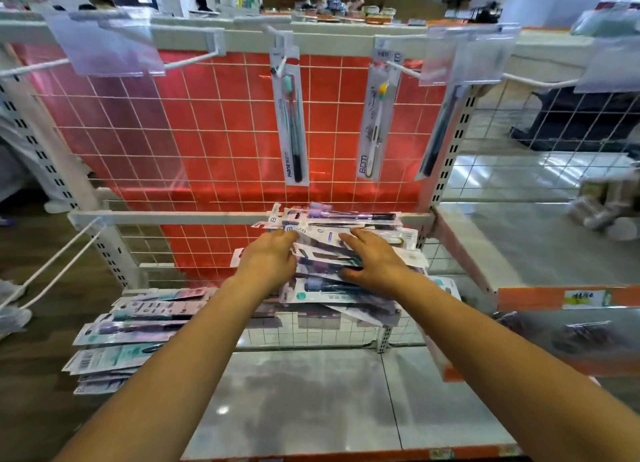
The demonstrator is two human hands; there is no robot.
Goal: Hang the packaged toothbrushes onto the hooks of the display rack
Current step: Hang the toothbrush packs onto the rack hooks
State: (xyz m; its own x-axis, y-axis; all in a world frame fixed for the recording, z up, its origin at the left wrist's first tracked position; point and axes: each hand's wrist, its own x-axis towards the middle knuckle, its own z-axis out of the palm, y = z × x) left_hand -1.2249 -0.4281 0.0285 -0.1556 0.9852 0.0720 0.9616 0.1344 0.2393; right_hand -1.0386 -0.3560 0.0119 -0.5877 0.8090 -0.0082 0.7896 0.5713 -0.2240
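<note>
Two bare forearms reach forward from the bottom edge over a grey shelf board (311, 392) with an orange front lip. Left of the forearms, a second pile of packaged toothbrushes (128, 337) lies fanned out at the shelf's left edge. Farther in, both hands rest on a messy stack of packaged toothbrushes (346, 288) heaped against the wire grid at the back of the shelf. The left hand (268, 259) lies palm down on the stack's left side, its fingers curled over the upper edge of a pack, though whether they truly pinch it cannot be told. The right hand (372, 254) lies flat on the top packs with fingers spread apart and fairly straight. Above and behind the stack, a red backing sheet (207, 132) sits behind the white wire grid of the display rack (221, 81). Three packs already hang from hooks on the top rail: a green-headed toothbrush pack (290, 122), a yellow-headed toothbrush pack (375, 122) to its right, and a dark toothbrush pack (438, 136) at the rack's right post. Clear price-tag holders (104, 46) hang from the hook ends.
</note>
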